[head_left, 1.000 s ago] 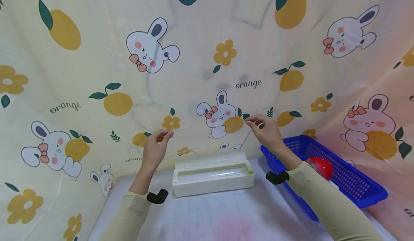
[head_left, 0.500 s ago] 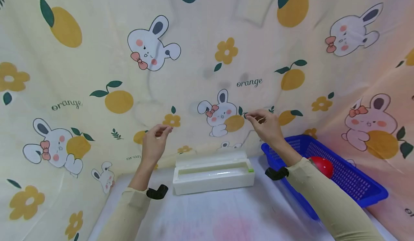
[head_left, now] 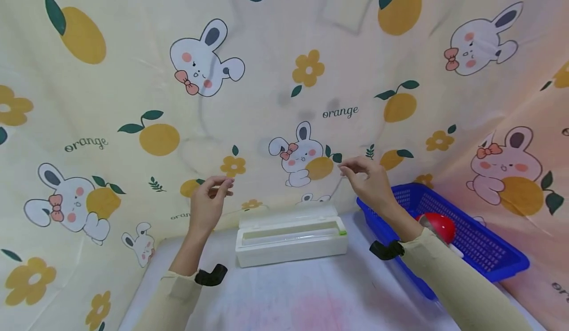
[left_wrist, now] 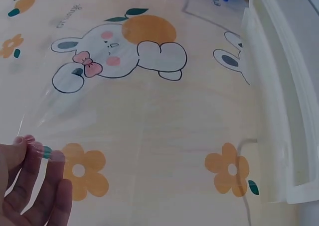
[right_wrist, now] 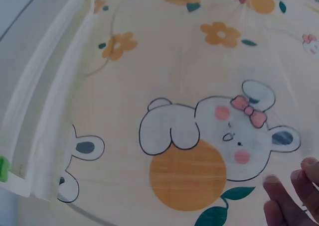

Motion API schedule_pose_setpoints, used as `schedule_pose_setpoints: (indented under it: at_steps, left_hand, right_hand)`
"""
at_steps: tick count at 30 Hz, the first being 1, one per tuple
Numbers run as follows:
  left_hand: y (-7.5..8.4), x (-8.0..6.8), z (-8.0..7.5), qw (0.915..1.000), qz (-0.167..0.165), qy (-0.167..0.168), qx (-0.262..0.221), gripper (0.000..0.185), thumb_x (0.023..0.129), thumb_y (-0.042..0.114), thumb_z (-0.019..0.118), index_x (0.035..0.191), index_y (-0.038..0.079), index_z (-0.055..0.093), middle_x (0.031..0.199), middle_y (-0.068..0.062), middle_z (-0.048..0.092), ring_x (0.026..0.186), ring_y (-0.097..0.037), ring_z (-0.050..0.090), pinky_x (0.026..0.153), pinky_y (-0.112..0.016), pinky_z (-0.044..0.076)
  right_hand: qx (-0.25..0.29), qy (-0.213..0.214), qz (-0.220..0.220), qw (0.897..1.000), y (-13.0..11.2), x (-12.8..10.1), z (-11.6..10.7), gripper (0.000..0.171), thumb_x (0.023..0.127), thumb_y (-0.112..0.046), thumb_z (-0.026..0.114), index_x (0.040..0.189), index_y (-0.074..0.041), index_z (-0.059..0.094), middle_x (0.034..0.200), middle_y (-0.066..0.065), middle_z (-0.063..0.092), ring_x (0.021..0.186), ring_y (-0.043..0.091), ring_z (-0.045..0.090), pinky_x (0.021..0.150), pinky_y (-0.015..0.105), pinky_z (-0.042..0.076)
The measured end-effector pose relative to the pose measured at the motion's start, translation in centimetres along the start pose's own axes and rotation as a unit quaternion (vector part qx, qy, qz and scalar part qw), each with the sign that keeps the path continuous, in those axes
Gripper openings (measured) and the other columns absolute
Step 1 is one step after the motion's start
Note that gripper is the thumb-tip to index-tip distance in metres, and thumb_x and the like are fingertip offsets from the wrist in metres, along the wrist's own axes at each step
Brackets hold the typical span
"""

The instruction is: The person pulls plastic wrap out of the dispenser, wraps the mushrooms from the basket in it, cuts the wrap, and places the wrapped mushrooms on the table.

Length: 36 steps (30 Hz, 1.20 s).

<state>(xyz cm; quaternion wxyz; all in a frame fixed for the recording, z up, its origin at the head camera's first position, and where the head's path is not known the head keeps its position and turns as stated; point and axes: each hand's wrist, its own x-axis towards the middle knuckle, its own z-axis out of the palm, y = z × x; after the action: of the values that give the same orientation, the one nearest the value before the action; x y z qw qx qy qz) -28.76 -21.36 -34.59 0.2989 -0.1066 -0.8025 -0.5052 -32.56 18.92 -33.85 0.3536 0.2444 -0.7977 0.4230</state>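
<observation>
A sheet of clear cling film spans the space between my raised hands; its creases and faint sheen show in both wrist views. My left hand pinches one corner between thumb and fingers, left of a white cling film box. Up at the right, my right hand pinches the other corner with thumb and forefinger. The box stands on the table below and between the hands, its lid tipped back and a roll of film inside. A small green piece sits at its right end.
A blue plastic basket stands at the right, under my right forearm. It holds a red rounded object with a white part. Behind the white table hangs a cloth printed with rabbits and oranges.
Both hands have sunk slightly and drifted a little farther apart, each keeping its pinch on the film. The box and basket have stayed in place.
</observation>
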Motion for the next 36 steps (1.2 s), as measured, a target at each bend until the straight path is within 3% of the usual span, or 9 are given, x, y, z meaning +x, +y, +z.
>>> schedule_pose_setpoints:
  at_steps: [4, 10, 19, 25, 36]
  left_hand:
    - [0.1, -1.3, -0.5, 0.9999, 0.0, -0.006, -0.015, 0.021, 0.108, 0.025, 0.067, 0.119, 0.009, 0.077, 0.11, -0.011, 0.077, 0.092, -0.029, 0.076, 0.083, -0.017, 0.056]
    - [0.3, -3.3, -1.2, 0.9999, -0.004, -0.012, 0.001, 0.02, 0.108, 0.024, 0.067, 0.119, 0.01, 0.077, 0.108, -0.008, 0.078, 0.089, -0.018, 0.074, 0.079, -0.019, 0.057]
    - [0.0, -6.6, -1.9, 0.9995, -0.015, -0.027, -0.008, 0.015, 0.107, 0.021, 0.068, 0.117, 0.013, 0.077, 0.107, -0.003, 0.077, 0.089, -0.014, 0.074, 0.08, -0.021, 0.056]
    - [-0.8, -9.3, -2.0, 0.9988, -0.011, -0.042, -0.022, 0.011, 0.106, 0.015, 0.069, 0.113, 0.013, 0.078, 0.1, -0.003, 0.076, 0.08, -0.015, 0.073, 0.078, -0.026, 0.059]
    - [-2.7, -13.4, -2.1, 0.996, -0.014, -0.083, -0.031, 0.009, 0.102, 0.008, 0.073, 0.104, 0.015, 0.078, 0.096, 0.003, 0.076, 0.071, -0.015, 0.073, 0.071, -0.03, 0.062]
  right_hand:
    - [0.015, -0.004, -0.01, 1.0, -0.7, -1.5, -0.5, 0.014, 0.101, -0.006, 0.075, 0.114, -0.006, 0.079, 0.104, 0.004, 0.077, 0.086, 0.017, 0.077, 0.086, 0.015, 0.054]
    - [0.028, -0.01, -0.021, 0.999, -1.8, -3.8, -1.2, 0.017, 0.1, -0.003, 0.075, 0.115, -0.009, 0.079, 0.104, 0.002, 0.078, 0.086, 0.017, 0.078, 0.085, 0.014, 0.055]
    - [0.021, -0.013, -0.019, 1.0, -3.0, -6.9, -2.0, 0.023, 0.093, 0.006, 0.079, 0.11, -0.01, 0.079, 0.101, 0.0, 0.078, 0.089, 0.013, 0.076, 0.094, 0.01, 0.05]
    - [0.041, -0.027, -0.023, 0.999, -3.3, -9.6, -2.3, 0.03, 0.091, 0.01, 0.079, 0.11, -0.013, 0.08, 0.096, 0.003, 0.076, 0.082, 0.012, 0.074, 0.087, 0.013, 0.054]
    - [0.087, -0.053, -0.031, 0.994, -2.5, -14.6, -2.0, 0.041, 0.087, 0.018, 0.077, 0.111, -0.015, 0.077, 0.093, -0.007, 0.073, 0.079, 0.01, 0.07, 0.073, 0.017, 0.055]
